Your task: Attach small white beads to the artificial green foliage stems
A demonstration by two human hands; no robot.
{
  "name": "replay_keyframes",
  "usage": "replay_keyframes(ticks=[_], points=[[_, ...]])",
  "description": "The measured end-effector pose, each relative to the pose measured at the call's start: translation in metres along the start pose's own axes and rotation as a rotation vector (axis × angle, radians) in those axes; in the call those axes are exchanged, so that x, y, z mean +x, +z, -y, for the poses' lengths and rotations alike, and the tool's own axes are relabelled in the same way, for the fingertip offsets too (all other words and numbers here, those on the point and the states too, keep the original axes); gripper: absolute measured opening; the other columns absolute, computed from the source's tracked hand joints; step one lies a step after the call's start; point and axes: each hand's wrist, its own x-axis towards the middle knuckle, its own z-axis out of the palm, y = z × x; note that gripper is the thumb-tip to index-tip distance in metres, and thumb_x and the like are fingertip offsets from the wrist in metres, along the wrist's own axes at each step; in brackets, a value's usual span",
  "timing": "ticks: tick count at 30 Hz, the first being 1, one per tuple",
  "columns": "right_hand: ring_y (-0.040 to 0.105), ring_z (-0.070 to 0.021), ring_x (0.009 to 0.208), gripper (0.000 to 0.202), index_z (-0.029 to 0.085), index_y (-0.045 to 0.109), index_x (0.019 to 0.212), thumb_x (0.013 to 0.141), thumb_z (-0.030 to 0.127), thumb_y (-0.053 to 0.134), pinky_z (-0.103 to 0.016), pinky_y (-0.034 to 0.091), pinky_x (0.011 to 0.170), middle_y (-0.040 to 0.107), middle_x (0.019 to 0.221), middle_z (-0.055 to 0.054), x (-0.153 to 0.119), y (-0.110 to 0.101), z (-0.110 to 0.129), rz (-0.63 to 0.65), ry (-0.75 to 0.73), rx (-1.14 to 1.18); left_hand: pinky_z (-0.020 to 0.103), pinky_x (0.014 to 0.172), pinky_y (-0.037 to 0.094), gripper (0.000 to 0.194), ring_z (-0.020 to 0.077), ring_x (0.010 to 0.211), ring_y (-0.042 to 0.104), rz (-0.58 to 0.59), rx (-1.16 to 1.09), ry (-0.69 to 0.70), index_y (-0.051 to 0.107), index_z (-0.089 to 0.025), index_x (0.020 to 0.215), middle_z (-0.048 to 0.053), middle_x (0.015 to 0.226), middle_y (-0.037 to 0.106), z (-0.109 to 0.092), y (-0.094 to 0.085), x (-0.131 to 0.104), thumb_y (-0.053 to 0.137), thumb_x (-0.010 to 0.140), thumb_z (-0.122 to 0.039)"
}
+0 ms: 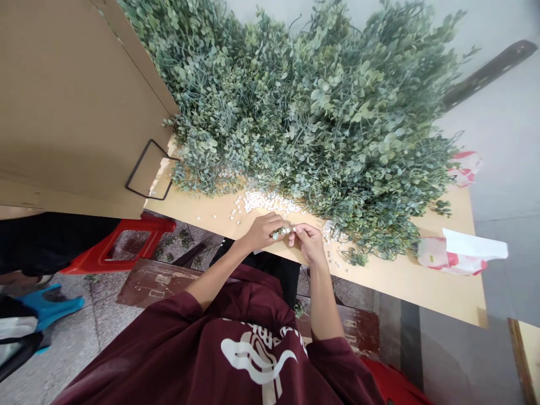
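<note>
The fingers (276,217) of the left hand (258,232) are curled around a little leafy sprig (280,232), and the back of that hand faces up. The thumb and fingertips of the right hand (310,243) pinch the sprig's other end. So the sprig sits between the two hands, at the near edge of the table (451,289). Both arms reach forward from dark red sleeves, the left one on a bigger slant. Just past the hands lie lots of tiny, roundish white bits (268,201). Behind them is a big, bushy heap of greenery (291,112), with small round leaves and thin, curly stems. The tabletop is flat, smooth and pale yellow. On its right side is a crinkly red and white wrapper (434,253).
</note>
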Motion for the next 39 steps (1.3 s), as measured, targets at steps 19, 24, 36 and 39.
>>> replay_keyframes(ticks=[19,24,36,39], points=[[0.052,-0.0103,0.051,0.025,0.02,0.061,0.075,0.082,0.043,0.066,-0.024,0.042,0.053,0.06,0.064,0.002,-0.001,0.0,0.001,0.072,0.014,-0.032,0.029,0.077,0.044,0.027,0.0191,0.088,0.057,0.002,-0.018,0.012,0.064,-0.019,0.098,0.009,0.091,0.065,-0.003,0.0,0.0,0.044,0.096,-0.037],[0.05,-0.0095,0.051,0.025,0.02,0.059,0.076,0.083,0.044,0.065,-0.022,0.04,0.051,0.058,0.063,0.003,-0.001,-0.001,0.0,0.064,0.025,-0.06,0.028,0.075,0.045,0.027,0.0185,0.087,0.058,-0.013,0.004,0.034,0.064,-0.018,0.098,0.009,0.091,0.065,-0.004,0.0,0.001,0.045,0.095,-0.037],[0.054,-0.0128,0.059,0.018,0.021,0.062,0.081,0.083,0.038,0.067,-0.026,0.043,0.06,0.059,0.066,0.002,0.0,0.009,-0.008,-0.105,-0.197,-0.177,0.028,0.077,0.045,0.028,0.0193,0.09,0.058,-0.084,-0.023,-0.013,0.064,-0.017,0.097,0.009,0.091,0.064,-0.004,0.0,0.002,0.042,0.096,-0.034],[0.055,-0.0136,0.06,0.019,0.02,0.063,0.082,0.083,0.039,0.066,-0.027,0.044,0.061,0.06,0.067,0.001,-0.004,0.011,-0.007,-0.09,-0.191,-0.207,0.029,0.078,0.045,0.031,0.0199,0.089,0.058,-0.071,-0.053,-0.036,0.065,-0.017,0.096,0.01,0.09,0.063,-0.003,-0.001,0.002,0.042,0.096,-0.037]])
